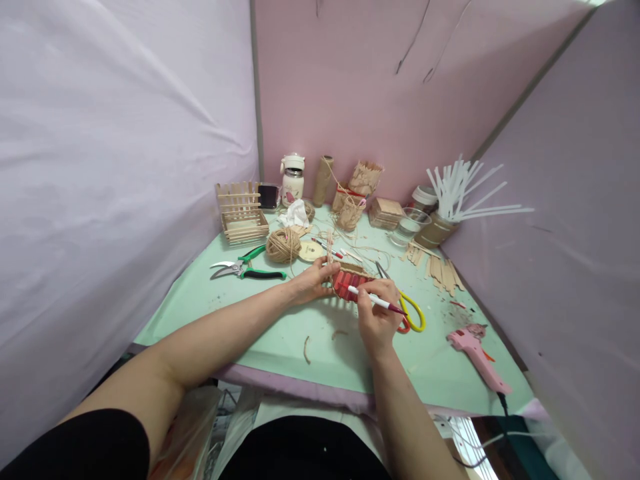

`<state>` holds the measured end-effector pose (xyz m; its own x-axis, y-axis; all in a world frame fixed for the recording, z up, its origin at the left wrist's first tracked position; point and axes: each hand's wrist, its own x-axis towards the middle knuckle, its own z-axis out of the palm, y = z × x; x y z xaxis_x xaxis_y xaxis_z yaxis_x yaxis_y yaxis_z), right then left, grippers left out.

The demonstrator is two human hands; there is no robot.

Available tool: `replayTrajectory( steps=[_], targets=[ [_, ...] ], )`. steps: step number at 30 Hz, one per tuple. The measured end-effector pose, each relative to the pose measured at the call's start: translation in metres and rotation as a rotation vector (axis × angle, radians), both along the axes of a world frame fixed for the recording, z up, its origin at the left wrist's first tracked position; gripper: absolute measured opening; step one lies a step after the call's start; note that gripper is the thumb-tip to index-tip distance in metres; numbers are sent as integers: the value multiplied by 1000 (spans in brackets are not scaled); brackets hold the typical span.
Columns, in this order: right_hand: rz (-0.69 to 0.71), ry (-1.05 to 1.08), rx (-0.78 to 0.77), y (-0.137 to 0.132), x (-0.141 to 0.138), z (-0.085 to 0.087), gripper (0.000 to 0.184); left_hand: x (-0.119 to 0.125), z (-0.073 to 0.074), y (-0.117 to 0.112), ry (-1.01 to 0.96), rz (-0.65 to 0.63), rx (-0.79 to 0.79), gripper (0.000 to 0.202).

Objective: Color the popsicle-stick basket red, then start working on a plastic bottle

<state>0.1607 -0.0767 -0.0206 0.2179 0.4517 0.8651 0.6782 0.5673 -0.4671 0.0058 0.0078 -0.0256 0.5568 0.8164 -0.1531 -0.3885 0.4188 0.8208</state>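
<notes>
My left hand (314,283) is closed on the left end of a small craft-stick piece (345,285), its face coloured red and its edge trimmed with twine. In my right hand (379,319) is a white marker (373,298) with a dark red end, held like a pen. The marker's tip meets the red face. Scissors (414,312) with yellow and red handles lie partly hidden behind my right hand. Left of my left hand rest green-handled pruning shears (263,273) and a ball of twine (283,245).
A stick crate (245,227) and a white bottle (293,183) stand at the back left. At the right are a clear cup (407,230), white glue sticks (457,190) in a container, loose craft sticks (443,272) and a pink glue gun (479,357). Twine scraps (307,350) lie near the front.
</notes>
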Motion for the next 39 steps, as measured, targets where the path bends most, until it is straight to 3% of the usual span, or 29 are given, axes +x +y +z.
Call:
replayTrajectory(
  steps=[8, 17, 39],
  targets=[
    [14, 55, 1, 1, 0, -2, 17, 1, -3, 3, -1, 3, -1, 69],
    [3, 42, 5, 0, 0, -1, 17, 1, -2, 1, -1, 0, -1, 82],
    [29, 48, 36, 2, -1, -2, 11, -1, -4, 3, -19, -24, 0, 77]
  ],
)
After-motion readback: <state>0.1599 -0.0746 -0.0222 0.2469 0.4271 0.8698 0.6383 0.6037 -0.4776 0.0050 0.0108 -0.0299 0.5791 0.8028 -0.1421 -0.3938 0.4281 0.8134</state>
